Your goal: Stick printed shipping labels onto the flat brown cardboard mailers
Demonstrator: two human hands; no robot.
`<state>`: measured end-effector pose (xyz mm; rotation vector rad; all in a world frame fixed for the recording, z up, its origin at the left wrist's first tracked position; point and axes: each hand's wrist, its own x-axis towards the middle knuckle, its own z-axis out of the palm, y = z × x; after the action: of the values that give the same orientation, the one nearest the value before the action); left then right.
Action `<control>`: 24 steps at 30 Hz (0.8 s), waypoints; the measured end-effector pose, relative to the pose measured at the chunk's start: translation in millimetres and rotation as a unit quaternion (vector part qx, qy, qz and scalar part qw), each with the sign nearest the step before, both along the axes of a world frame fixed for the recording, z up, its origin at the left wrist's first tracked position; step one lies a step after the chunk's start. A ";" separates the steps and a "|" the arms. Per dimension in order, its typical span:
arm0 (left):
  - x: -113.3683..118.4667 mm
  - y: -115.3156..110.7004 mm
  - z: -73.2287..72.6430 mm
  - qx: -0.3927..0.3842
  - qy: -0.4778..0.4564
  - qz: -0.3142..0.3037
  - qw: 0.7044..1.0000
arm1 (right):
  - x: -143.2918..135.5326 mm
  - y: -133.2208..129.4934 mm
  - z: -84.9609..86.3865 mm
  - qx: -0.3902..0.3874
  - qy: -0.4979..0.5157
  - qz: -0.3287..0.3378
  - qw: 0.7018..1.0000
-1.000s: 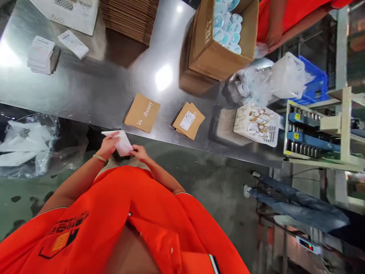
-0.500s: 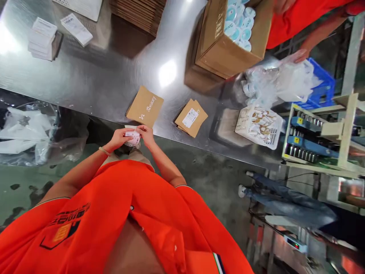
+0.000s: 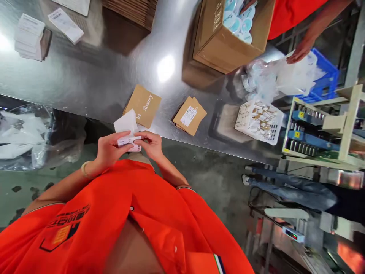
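1. Far left, steel table (image 3: 94, 82): stack of white labels (image 3: 30, 34), a smaller label bundle (image 3: 65, 24) just right of it.
2. Near left, beside the table: clear plastic bag (image 3: 67, 152), white sheets (image 3: 24, 131) heaped in it.
3. Far edge: white crate (image 3: 78, 4), mostly out of frame, contents not seen; flattened brown cardboard (image 3: 128, 11) stacked right of it.
4. Left hand (image 3: 110, 150): thumb and fingers closed in a pinch on the left end of a printed slip (image 3: 127, 141).
5. Printed slip between both hands, just off the table's near edge. Blank white flap (image 3: 125, 121) rises on its far side; cannot tell if joined.
6. Right hand (image 3: 151, 144): thumb and fingertips nearly together, pinching the slip's right end.
7. Table, just beyond the hands: brown cards (image 3: 146, 104) in a pile; to the right, a second pile (image 3: 195, 118), white label on top.
8. Far right of these: open carton (image 3: 225, 51) holding round white-and-blue pieces (image 3: 241, 24).
9. Right: white perforated basket (image 3: 242, 116) full of small brown-and-white packets (image 3: 261, 116).
10. Beyond: white tub (image 3: 293, 76) with clear plastic, co-worker's hand (image 3: 300, 51) over it; blue crate (image 3: 327, 78) alongside.
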<state>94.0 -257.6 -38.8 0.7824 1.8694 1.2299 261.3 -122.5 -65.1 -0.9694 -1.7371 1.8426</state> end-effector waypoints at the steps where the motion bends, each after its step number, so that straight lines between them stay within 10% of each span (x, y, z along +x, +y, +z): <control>1: -1.5 -1.2 3.3 0.008 -0.009 -0.003 1.000 | 0.3 -0.6 3.4 0.004 -0.005 0.002 1.000; 15: -2.1 13.0 -91.4 -0.122 -0.206 -0.018 0.971 | 0.3 -19.6 -39.8 0.116 -0.187 -0.011 0.975; 24: -17.1 48.0 -138.6 -0.175 -0.361 -0.096 0.911 | -60.7 144.9 -86.3 0.168 -0.288 -0.137 0.933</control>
<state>76.9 -209.6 -177.4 0.2438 1.2995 0.8550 200.6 22.4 -151.4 -1.6124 -2.0156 1.0939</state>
